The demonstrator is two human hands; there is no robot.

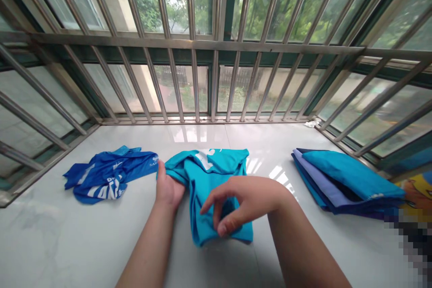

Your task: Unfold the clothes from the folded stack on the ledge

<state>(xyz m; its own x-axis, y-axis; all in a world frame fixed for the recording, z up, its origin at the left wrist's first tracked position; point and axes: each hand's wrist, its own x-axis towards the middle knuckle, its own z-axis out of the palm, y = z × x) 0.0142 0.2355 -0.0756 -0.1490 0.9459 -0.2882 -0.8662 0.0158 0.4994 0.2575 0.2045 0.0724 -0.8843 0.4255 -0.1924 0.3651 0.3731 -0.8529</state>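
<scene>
A crumpled blue shirt (108,174) lies left, a folded stack (344,180) right of the turquoise shirt (209,180). Left hand (168,188) pins its edge; right hand (241,202) hovers, fingers curled, empty. Bare ledge (60,234) nearer; window bars (202,45) behind.

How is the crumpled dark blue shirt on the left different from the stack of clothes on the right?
The dark blue shirt lies bunched and wrinkled; the stack on the right is folded flat with tidy edges. The shirt is a single garment with white print; the stack has several layers in teal, lilac and navy. The shirt lies close to the left hand; the stack lies apart from the right hand. Both rest on the pale glossy ledge.
</scene>
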